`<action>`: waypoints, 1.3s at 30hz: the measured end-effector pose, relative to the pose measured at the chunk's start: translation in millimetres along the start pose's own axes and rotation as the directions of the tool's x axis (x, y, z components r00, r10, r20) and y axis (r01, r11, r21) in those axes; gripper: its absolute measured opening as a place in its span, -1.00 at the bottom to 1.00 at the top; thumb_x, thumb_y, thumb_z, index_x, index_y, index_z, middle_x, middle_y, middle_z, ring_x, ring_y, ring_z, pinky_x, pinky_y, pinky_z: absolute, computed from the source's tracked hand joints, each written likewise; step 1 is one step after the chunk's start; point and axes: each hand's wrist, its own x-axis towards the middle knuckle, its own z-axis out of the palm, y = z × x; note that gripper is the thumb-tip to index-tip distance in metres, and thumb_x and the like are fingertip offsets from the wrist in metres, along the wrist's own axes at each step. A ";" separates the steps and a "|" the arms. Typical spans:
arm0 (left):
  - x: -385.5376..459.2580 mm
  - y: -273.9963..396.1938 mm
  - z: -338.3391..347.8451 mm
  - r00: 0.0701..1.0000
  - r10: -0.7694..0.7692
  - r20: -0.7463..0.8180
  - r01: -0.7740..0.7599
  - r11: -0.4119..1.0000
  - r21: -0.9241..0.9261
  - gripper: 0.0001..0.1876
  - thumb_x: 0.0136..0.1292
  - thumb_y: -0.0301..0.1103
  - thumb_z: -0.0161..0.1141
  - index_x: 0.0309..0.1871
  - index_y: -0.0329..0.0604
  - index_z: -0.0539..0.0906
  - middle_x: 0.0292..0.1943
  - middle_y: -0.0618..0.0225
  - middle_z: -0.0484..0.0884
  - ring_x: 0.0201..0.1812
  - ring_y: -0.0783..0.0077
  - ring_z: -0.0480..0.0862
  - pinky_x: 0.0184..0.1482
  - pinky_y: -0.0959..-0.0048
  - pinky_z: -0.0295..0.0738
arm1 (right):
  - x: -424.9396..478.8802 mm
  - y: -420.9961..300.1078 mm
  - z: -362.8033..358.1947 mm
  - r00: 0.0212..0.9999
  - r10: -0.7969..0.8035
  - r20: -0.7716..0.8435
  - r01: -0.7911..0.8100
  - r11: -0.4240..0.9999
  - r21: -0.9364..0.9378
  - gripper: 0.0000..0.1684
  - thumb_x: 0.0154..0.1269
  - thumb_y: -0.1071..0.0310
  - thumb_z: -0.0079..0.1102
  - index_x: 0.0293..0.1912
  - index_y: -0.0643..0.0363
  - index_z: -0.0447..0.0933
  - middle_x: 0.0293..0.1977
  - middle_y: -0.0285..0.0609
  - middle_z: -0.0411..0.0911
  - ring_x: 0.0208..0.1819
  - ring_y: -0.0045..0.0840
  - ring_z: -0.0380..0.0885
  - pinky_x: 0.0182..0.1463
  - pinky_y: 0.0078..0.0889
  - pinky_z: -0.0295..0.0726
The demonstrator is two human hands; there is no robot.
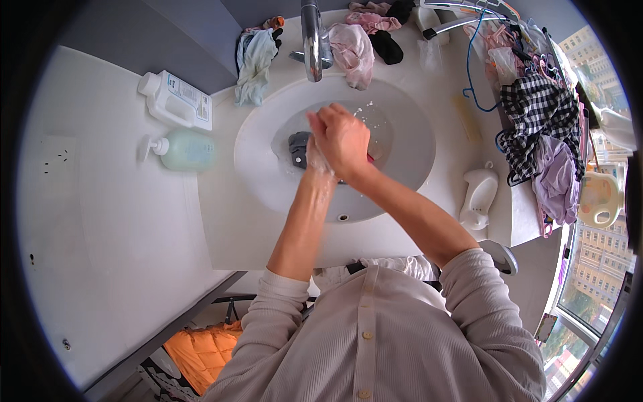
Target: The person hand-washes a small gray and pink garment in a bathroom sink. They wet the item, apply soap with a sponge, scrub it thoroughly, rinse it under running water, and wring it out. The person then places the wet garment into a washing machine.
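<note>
Over the basin of a white oval sink (412,151), my two hands are together, one across the other. My right hand (346,133) is on top, its fingers curled. Beneath it, my left hand (317,157) is wet with suds and mostly hidden. Whether either hand grips something is covered from view. Just left of them a dark grey cloth item (299,149) with a white round spot lies in the shallow water. A small bit of red shows beside my right wrist. White foam (370,104) floats near the far side of the basin.
A chrome faucet (312,45) overhangs the sink. Pale blue cloth (256,63) and pink cloth (351,50) lie behind it. A pump bottle (188,149) and a white jug (176,100) are at left. At right are a white soap dish (479,196) and clothes on hangers (542,115).
</note>
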 end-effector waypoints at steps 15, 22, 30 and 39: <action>-5.5 -20.0 38.5 0.872 0.014 -0.489 0.089 0.979 0.186 -0.59 0.43 -0.11 -0.21 0.28 0.06 0.36 0.16 0.48 0.45 0.18 0.43 0.44 0.19 0.39 0.33 | 20.4 28.7 -7.5 0.960 0.253 0.121 -0.257 0.966 0.021 -0.54 0.32 0.07 0.04 -0.52 0.26 0.54 -0.45 0.08 0.56 -0.34 0.03 0.53 -0.27 -0.04 0.48; 2.7 -9.9 29.7 0.909 0.010 -0.416 0.061 0.986 0.157 -0.66 0.45 0.05 -0.17 -0.26 0.04 0.45 -0.33 0.53 0.52 -0.23 0.46 0.54 -0.10 0.44 0.47 | -7.4 8.8 -1.7 0.989 0.083 0.120 -0.092 0.993 0.069 -0.47 0.30 -0.03 0.07 -0.55 0.25 0.50 -0.54 0.14 0.49 -0.39 0.07 0.45 -0.30 -0.04 0.44; -7.6 14.6 45.9 0.959 0.100 -0.265 -0.088 0.994 0.056 -0.70 0.53 -0.13 -0.26 -0.15 0.00 0.50 -0.32 0.55 0.51 -0.26 0.57 0.51 -0.08 0.48 0.43 | 52.5 57.4 -52.3 0.784 0.293 0.548 -0.620 0.420 0.663 -0.43 0.31 -0.19 0.10 -0.41 0.19 0.50 -0.58 -0.39 0.38 -0.64 -0.69 0.28 -0.56 -0.55 0.24; -6.6 22.2 15.3 0.964 0.252 0.086 -0.265 0.939 0.221 -0.65 0.32 -0.56 0.00 0.18 -0.21 0.41 0.05 0.38 0.53 0.12 0.46 0.51 0.25 0.39 0.38 | 25.1 84.5 -90.0 0.723 0.004 0.691 -0.657 0.313 0.686 -0.63 0.15 0.50 0.10 0.00 0.34 0.44 -0.21 -0.17 0.55 -0.26 -0.57 0.51 -0.23 -0.54 0.51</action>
